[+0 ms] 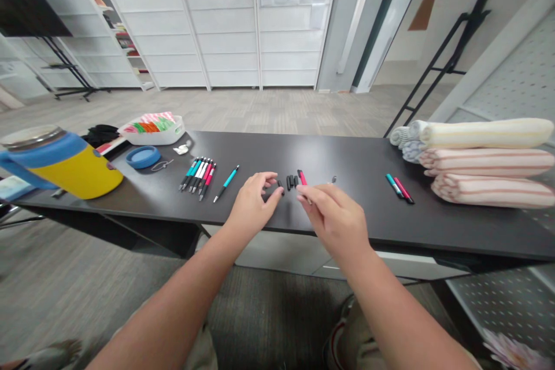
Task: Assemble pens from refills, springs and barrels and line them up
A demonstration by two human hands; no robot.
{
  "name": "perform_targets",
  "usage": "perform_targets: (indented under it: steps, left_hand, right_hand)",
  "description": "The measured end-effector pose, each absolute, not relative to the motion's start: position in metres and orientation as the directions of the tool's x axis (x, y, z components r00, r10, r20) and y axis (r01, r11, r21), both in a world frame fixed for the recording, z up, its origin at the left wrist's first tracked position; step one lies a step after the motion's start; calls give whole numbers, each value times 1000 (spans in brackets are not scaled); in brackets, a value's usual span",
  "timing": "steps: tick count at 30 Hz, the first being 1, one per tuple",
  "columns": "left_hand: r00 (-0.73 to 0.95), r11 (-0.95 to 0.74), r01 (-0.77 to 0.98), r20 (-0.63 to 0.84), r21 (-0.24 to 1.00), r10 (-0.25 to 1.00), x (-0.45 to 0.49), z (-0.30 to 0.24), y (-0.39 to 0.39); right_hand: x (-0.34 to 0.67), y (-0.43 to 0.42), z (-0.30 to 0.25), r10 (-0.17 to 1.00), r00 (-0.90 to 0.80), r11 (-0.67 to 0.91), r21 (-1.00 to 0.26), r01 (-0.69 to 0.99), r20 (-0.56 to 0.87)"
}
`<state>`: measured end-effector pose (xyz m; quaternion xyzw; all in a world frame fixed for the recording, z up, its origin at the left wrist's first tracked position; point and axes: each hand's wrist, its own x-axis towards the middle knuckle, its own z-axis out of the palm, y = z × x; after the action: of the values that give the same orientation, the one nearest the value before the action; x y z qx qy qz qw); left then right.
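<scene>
My left hand (252, 202) rests on the dark table (269, 150), fingers curled, its fingertips touching a small black pen part (280, 186). My right hand (333, 217) hovers just right of it in a pinch, thumb and forefinger closed on a thin pen piece that I cannot make out clearly. Between the hands lie small black pen pieces (291, 181) and a red pen barrel (302, 177). A small clear part (333, 179) lies beyond my right hand. A teal pen (226, 183) lies alone left of my left hand.
A row of several pens (198, 174) lies at the left, beside a blue ring (143, 156), a white tray of coloured items (152, 128) and a yellow-blue jug (60, 163). Two pens (399, 188) lie at the right, before stacked rolled towels (485, 162).
</scene>
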<state>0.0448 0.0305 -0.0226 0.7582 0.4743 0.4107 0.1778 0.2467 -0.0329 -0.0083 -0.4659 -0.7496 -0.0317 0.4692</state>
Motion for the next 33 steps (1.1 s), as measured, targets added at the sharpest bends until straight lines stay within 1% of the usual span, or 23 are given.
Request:
perform_targets:
  steps: [1,3,5,7,9,11,14,16,18,19,20,21,22,23,24,25,26,28,30,33]
  left_hand:
    - [188,-465,540,438,702,879,44,-22,30]
    - [157,-410,424,380,808,911,44,-20,30]
    - [158,-327,243,295,914,942,45,-18,29]
    - [183,-217,47,205,975,962,46,-16,28]
    - [209,-104,-100,123,990,970,48,-13,25]
    - [236,-12,-183,55,983,970,50,-10,22]
    - [254,68,-241,-5,968,967,50,-4,20]
    - [232,68,-256,-7,964,973,46,-2,24]
    - [162,12,-193,19,981,987,35,0,32]
    - [107,-34,-96,44,995,993,28,1,36]
    - [40,-88,52,86,995,995,19,1,41]
    - [-6,-138,233,143,963,990,10,1,46]
    - [-28,-186,424,218,886,976,1,0,50]
    - [-19,-220,604,290,766,957,-7,-1,54]
    - [10,-231,742,334,629,942,-14,-2,57]
    - [31,-220,830,351,512,936,-19,-3,59]
    - [58,-206,878,331,432,942,-23,-4,60]
    - [94,-192,922,288,336,953,-26,-8,62]
    - [131,-207,939,270,276,954,-26,-11,63]
    - [157,-218,957,288,193,945,-25,-13,65]
  right_hand:
    - [244,-34,-12,641,-196,593,-316,740,742]
    - [239,-34,-18,601,-282,624,-218,751,748]
    - [234,-34,-22,573,-348,641,-141,754,742]
    - [230,-34,-25,554,-409,657,-79,750,726]
    - [227,-34,-25,544,-455,674,-43,738,705]
    - [225,-34,-25,536,-489,695,-30,718,688]
    - [222,-33,-26,531,-514,718,-36,695,674]
    - [221,-32,-27,545,-510,717,-55,695,665]
    - [221,-31,-28,575,-483,698,-88,711,660]
    - [221,-30,-29,593,-461,682,-108,723,661]
    - [222,-29,-29,610,-433,664,-130,737,664]
    - [223,-28,-30,626,-402,643,-150,751,668]
    - [224,-26,-30,642,-373,620,-168,766,670]
    - [226,-25,-30,659,-346,596,-182,782,668]
    - [227,-22,-31,676,-326,571,-190,799,660]
    - [227,-20,-31,694,-310,547,-195,814,650]
    - [228,-18,-32,710,-300,526,-196,828,637]
    - [229,-14,-33,732,-293,502,-196,842,615]
    - [228,-12,-34,743,-288,493,-202,846,604]
    - [228,-11,-35,754,-281,484,-212,849,593]
